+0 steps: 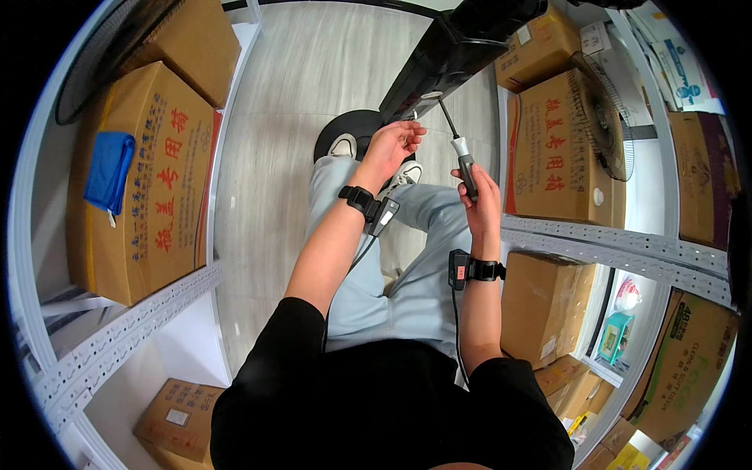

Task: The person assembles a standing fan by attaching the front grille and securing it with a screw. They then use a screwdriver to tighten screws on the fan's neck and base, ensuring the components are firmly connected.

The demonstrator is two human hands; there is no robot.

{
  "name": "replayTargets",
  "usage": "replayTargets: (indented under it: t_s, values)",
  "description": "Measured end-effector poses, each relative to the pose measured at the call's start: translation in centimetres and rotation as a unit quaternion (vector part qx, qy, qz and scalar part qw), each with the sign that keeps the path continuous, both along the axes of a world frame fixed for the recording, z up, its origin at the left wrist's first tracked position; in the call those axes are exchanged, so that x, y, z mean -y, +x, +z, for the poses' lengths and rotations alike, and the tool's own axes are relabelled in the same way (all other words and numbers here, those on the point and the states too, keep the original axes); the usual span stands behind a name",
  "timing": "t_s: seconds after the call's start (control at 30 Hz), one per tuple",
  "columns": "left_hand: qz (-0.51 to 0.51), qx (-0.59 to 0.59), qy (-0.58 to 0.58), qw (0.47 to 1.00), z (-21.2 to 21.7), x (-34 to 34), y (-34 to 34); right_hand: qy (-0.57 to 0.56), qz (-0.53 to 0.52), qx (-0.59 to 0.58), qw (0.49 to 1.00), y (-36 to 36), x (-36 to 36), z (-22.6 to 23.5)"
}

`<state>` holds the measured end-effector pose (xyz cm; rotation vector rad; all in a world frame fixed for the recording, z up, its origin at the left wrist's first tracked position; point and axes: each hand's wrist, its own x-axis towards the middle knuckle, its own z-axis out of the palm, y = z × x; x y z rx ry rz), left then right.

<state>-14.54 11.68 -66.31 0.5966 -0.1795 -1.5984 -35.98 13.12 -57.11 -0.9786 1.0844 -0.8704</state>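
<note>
My right hand (483,197) is closed round the grey-and-black handle of a screwdriver (462,157). Its long dark shaft slants up and left, with the tip at a light oval spot on a tall black column (448,66). That column, of a fan-like stand, leans up to the right. A round black base (325,139) lies on the floor beside my shoes. By the column's lower end is my left hand (389,147), fingers curled in; a small pale piece shows past the fingertips, and whether they grip it is unclear.
Metal shelves (125,321) flank both sides. A large cardboard box (149,180) on the left carries a blue folded cloth (110,172). Opposite, a wire fan grille (607,117) leans against another box (544,149). A second dark grille (94,59) stands at the upper left.
</note>
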Motion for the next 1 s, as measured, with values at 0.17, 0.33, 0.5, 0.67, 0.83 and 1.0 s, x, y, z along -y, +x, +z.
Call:
replayTargets:
  t_s: [0.17,0.33,0.5,0.67,0.83,1.0]
  values:
    - [-0.013,0.014,-0.002,1.000,0.3,0.0,-0.3,-0.390,-0.038,-0.284,0.875,0.5,0.2,-1.3]
    - [-0.015,0.021,0.004,1.000,0.2,0.0,-0.5,-0.253,-0.039,-0.270,0.928,0.7,-0.3,-0.1]
    - [-0.028,0.027,-0.004,0.999,0.1,0.1,-0.6,0.034,-0.009,0.036,0.999,0.4,-0.2,-0.3]
    - [-0.048,0.030,0.008,0.998,0.2,0.0,-1.0,-0.342,-0.046,-0.293,0.892,1.6,-1.0,-2.2]
    - [-0.056,0.046,0.013,0.997,0.8,0.0,-1.3,-0.125,-0.067,-0.053,0.988,1.1,-0.9,-2.8]
    - [-0.071,0.039,-0.015,0.997,0.7,0.1,-1.4,-0.117,-0.064,-0.165,0.977,1.4,-1.4,-2.0]
